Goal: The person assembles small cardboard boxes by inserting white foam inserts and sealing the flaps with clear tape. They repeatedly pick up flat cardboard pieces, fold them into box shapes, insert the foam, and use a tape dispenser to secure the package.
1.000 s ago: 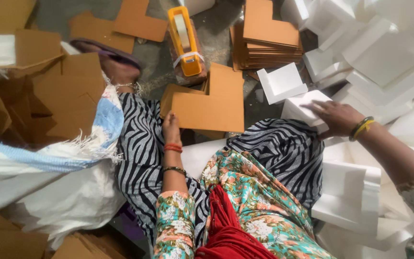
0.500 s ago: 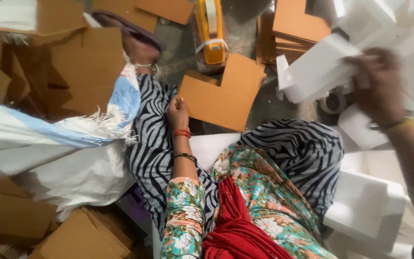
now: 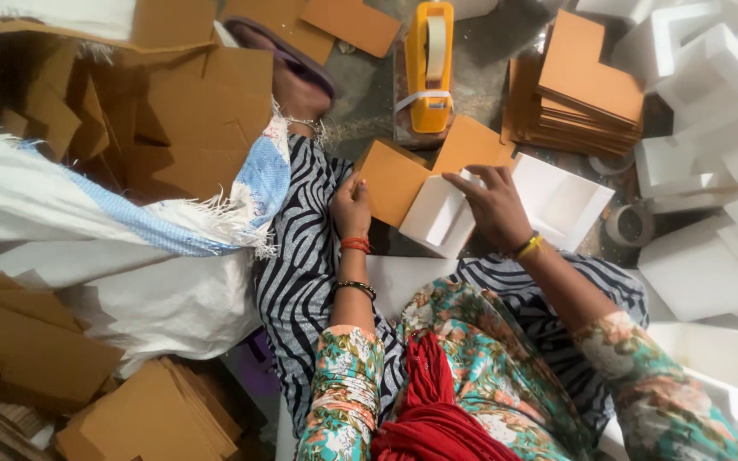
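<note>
An L-shaped brown cardboard piece [image 3: 403, 175] lies on the floor by my knee. My left hand [image 3: 352, 207] rests on its near left edge. A white L-shaped foam corner block [image 3: 557, 201] sits on top of the cardboard, and my right hand [image 3: 493, 203] grips it at its middle, fingers spread over the inner wall. Both wrists wear bangles.
A yellow tape dispenser [image 3: 430, 64] stands just beyond the cardboard. A stack of L-shaped cardboard pieces [image 3: 578, 85] is at the back right. Many white foam blocks [image 3: 711, 77] pile along the right. A white woven sack [image 3: 87, 222] full of cardboard lies left.
My right hand picked a white foam block from the right pile, swung it up and over, and set it down on the cardboard piece. My left hand stayed on the cardboard.
</note>
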